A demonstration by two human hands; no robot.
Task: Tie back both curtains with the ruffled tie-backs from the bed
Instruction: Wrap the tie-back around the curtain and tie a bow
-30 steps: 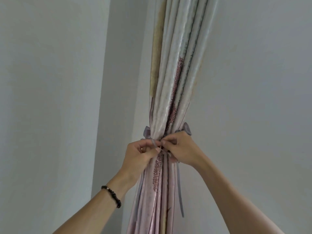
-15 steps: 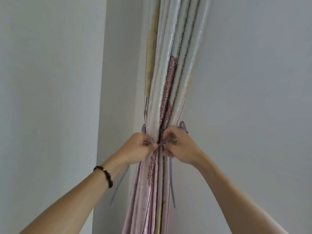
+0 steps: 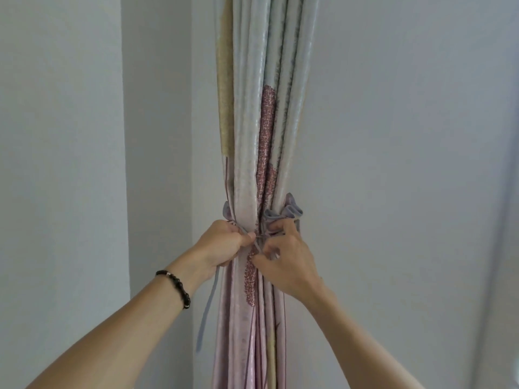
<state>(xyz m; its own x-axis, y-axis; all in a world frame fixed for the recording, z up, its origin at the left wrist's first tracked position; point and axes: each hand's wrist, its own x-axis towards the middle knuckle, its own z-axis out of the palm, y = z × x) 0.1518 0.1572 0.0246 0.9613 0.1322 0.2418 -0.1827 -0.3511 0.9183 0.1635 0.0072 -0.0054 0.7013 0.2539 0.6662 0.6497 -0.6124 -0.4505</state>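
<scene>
Tie-back (image 3: 283, 213) strings are being pinched by left hand (image 3: 224, 244) and right hand (image 3: 286, 262); slack risks knot (image 3: 259, 237) loosening, curtain (image 3: 261, 136) spilling.

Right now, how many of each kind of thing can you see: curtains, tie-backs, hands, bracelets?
Curtains: 1, gathered curtain
Ruffled tie-backs: 1, grey tie-back wrapped round it
Hands: 2, left hand and right hand, both pinching the tie-back's strings
Bracelets: 1, black bead bracelet on the left wrist
Total: 5
</scene>
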